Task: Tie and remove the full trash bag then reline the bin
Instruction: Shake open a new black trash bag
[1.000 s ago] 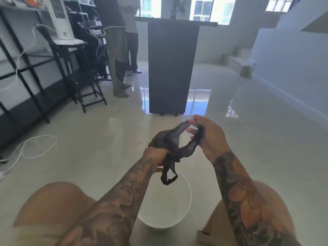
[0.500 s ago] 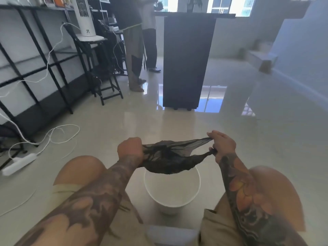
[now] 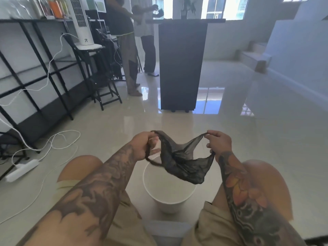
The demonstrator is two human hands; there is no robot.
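Observation:
A thin black trash bag (image 3: 184, 161) hangs spread between my two hands, above a small white bin (image 3: 168, 197) that stands on the floor between my knees. My left hand (image 3: 144, 145) grips the bag's left edge and a handle loop in curled fingers. My right hand (image 3: 219, 142) pinches the bag's right top edge, and lower fingers hold a second fold of it. The bag sags in the middle and covers the bin's far right rim. The bin's inside looks bare and white.
A tall black cabinet (image 3: 182, 64) stands ahead on the glossy floor. Black shelving (image 3: 35, 82) and a stool with a white tower fan (image 3: 81, 22) line the left. White cables and a power strip (image 3: 23, 169) lie at left. Two people (image 3: 131, 50) stand behind.
My hands have drawn apart from a bunched hold, pulling the bag wide over the bin. The bag now hangs spread open rather than crumpled.

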